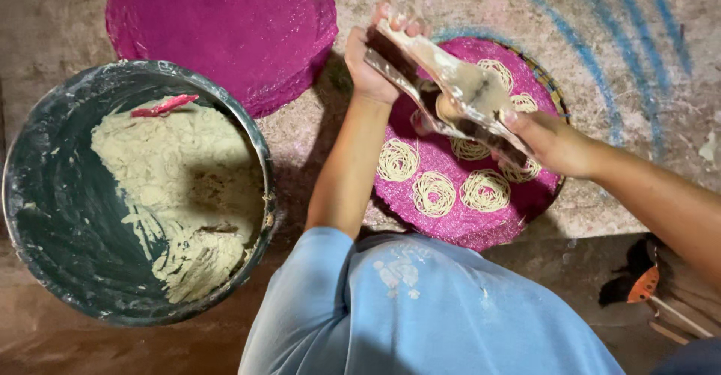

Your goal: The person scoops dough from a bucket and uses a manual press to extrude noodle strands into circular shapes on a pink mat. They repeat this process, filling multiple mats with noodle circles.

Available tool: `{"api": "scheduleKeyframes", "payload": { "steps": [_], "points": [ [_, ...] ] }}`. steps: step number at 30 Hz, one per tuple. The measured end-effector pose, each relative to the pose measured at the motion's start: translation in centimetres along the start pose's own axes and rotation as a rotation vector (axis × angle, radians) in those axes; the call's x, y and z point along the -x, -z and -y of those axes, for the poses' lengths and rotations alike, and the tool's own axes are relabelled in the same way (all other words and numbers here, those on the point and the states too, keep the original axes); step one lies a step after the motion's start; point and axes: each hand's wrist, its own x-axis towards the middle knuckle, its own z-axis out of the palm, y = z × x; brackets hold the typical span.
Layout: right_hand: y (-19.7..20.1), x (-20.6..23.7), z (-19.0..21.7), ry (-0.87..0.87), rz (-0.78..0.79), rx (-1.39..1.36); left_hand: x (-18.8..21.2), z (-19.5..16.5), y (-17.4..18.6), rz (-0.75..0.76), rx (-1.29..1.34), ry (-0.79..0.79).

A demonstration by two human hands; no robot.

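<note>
Your two hands hold a dough-smeared press (451, 93) above the pink round mat (466, 221). The press is a long, flat, two-armed tool, dark under a pale coating of dough. Your left hand (375, 63) is clenched on its far end; your right hand (552, 142) is clenched on its near end (the grip of each covers the handle tips, so their shape is hard to make out). Under the press, coiled noodle nests (434, 193) of thin pale strands lie on the mat's glittery woven face; the press hides part of the upper ones. A second pink mat (225, 22), cut off at the top, lies on the rough floor (481, 0). To your left stands a dark round bucket (52, 217) holding crumbly pale dough (180, 187) and a red scraper (164, 105).
</note>
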Motion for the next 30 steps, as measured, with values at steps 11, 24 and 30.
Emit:
{"api": "scheduleKeyframes", "payload": {
  "steps": [11,24,30],
  "points": [
    [1.0,-0.4,1.6,0.015,-0.123,0.097,-2.3,-0.7,-0.9,0.049,-0.082,-0.009],
    [2.5,-0.2,0.0,-0.102,-0.281,0.086,-3.2,0.3,-2.7,-0.297,-0.125,0.119],
    [1.7,-0.9,-1.6,0.025,-0.248,-0.110,0.1,0.4,-0.9,-0.707,-1.109,0.748]
  ]
}}
